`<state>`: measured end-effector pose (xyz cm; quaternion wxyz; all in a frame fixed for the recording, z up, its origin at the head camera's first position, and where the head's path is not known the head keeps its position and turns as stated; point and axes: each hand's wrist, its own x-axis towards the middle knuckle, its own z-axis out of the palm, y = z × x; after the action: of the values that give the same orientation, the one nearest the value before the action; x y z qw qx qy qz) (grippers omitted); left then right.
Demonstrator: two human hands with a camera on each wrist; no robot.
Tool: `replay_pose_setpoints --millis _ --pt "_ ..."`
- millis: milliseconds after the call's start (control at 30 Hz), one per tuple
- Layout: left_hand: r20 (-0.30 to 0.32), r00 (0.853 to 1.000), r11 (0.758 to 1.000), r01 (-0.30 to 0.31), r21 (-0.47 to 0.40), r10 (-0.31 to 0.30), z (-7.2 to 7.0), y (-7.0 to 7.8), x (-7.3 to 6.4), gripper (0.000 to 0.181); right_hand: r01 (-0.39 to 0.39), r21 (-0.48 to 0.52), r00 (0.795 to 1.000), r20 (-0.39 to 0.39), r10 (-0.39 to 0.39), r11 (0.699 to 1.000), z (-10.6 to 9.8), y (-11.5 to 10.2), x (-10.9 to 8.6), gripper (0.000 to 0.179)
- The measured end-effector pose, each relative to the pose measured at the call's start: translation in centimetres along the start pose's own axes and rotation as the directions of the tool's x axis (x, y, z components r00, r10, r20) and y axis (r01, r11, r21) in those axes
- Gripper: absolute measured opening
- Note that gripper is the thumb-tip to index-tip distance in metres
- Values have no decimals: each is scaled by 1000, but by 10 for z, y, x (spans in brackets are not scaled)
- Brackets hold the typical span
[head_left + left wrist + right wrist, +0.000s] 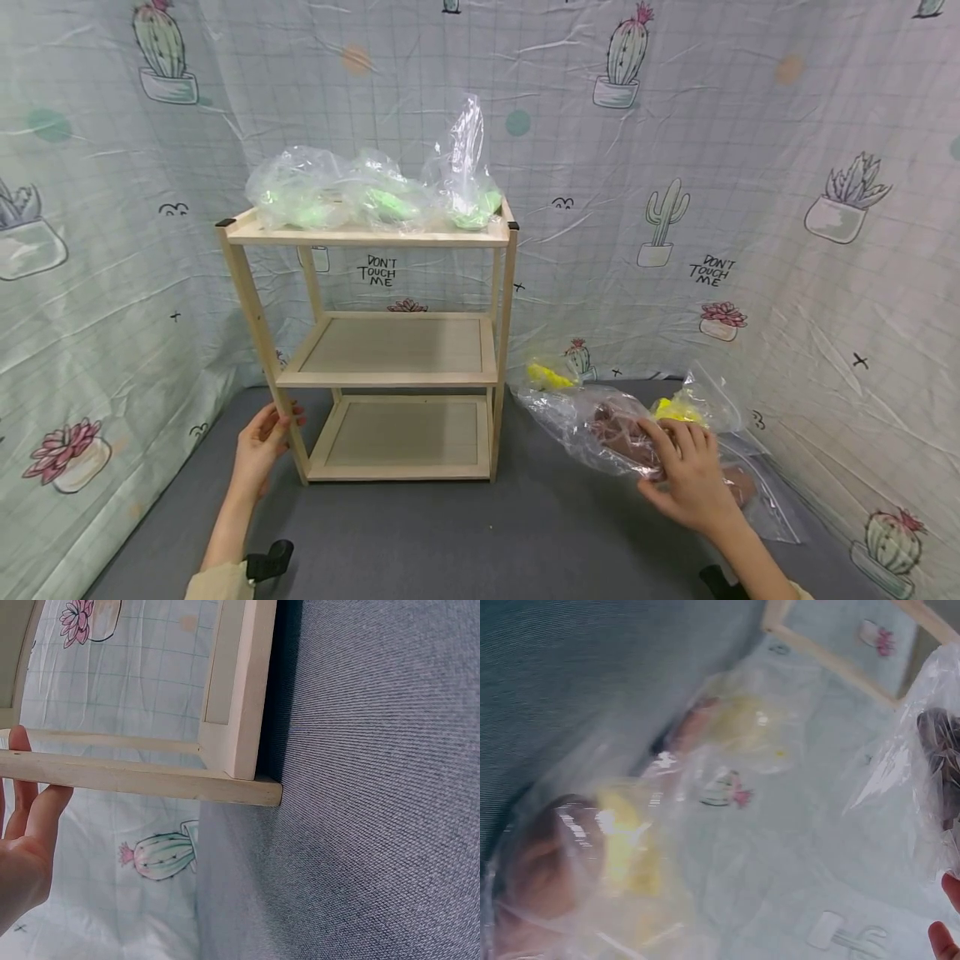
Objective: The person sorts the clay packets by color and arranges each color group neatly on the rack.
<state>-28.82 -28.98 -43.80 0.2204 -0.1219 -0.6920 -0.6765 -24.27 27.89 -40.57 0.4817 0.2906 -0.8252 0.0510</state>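
Note:
A wooden three-tier shelf (386, 380) stands on the grey surface. My left hand (261, 443) grips its front left post (142, 774), thumb and fingers on opposite sides, as the left wrist view shows. On the right, my right hand (692, 482) holds a clear plastic bag (553, 417) with something dark brown (621, 435) inside; what the brown thing is cannot be told. Only fingertips (946, 941) of that hand show in the right wrist view, just below the bag (900, 761). The palm side is hidden.
Several clear bags with pale green contents (390, 204) sit on the shelf's top tier. Around my right hand lie more clear bags with yellow (678, 410) and brown (738, 483) contents. A cactus-print cloth (600, 167) surrounds the surface on the back and sides.

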Motion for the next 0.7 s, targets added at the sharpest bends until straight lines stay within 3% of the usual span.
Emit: replay_pose_setpoints --millis 200,467,700 --pt "-5 1000 1000 3 17 -3 1 1 -1 27 12 78 989 -151 0 997 -7 -10 13 62" --pt "-1 1000 1000 -9 -7 9 0 0 -1 26 26 134 962 -274 12 991 -8 -32 27 61" --pt "-3 1000 1000 -9 -7 9 0 0 -1 31 61 195 952 -306 1 979 -5 -51 38 60"
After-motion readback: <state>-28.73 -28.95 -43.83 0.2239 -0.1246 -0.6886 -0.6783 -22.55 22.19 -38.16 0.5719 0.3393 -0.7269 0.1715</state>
